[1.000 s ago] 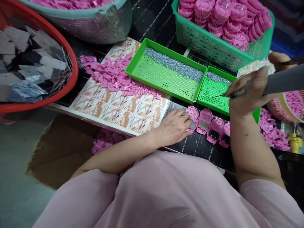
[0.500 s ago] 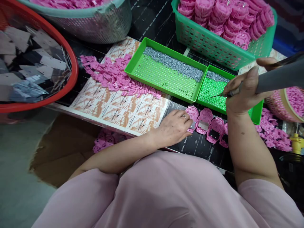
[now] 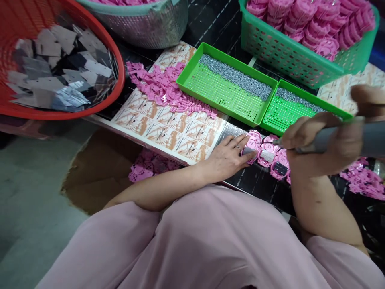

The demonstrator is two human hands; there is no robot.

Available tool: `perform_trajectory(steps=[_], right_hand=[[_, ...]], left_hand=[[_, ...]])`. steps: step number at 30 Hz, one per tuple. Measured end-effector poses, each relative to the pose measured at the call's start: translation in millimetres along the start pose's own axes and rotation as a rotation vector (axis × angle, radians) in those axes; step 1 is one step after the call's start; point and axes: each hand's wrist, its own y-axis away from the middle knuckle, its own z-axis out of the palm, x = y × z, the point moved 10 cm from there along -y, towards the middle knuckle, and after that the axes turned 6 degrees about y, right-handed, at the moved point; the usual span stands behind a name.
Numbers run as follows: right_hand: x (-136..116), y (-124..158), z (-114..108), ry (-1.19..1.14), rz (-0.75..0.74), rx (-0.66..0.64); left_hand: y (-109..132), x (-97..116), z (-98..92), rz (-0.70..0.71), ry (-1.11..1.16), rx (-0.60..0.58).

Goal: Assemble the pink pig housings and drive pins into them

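Note:
My left hand (image 3: 230,157) rests on the black work surface with its fingers against the leftmost pink plastic housing (image 3: 253,139), holding it at its edge. A grey metal plate lies across that housing. My right hand (image 3: 323,140) is wrapped round a grey electric screwdriver (image 3: 374,139). Its thin bit points left, with the tip over or touching the leftmost housing; contact is unclear. More pink housings (image 3: 267,154) with plates stand in a row to the right, partly hidden by my right wrist.
Beyond the row lie a long green tray (image 3: 221,110) and a smaller green tray (image 3: 272,124), both with small screws. Loose pink pieces (image 3: 159,86) are heaped at left. A red basket (image 3: 118,86) holds metal plates. A green basket (image 3: 285,60) is full of pink housings.
My right hand has brought the screwdriver from over the smaller green tray down toward me, to the leftmost housing. My left hand stays at that housing. The whole view has shifted.

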Motion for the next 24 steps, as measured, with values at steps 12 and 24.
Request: perform_trajectory(steps=[12,24], right_hand=[[-46.6,-8.2,31.1,-0.367,-0.134,0.249],[-29.2,-7.8,48.8,-0.242,-0.122,0.086]], left_hand=[[0.5,1.3,-5.1,0.005,-0.041,0.098],[-3.5,-3.2,2.4,-0.022,-0.035,0.018]])
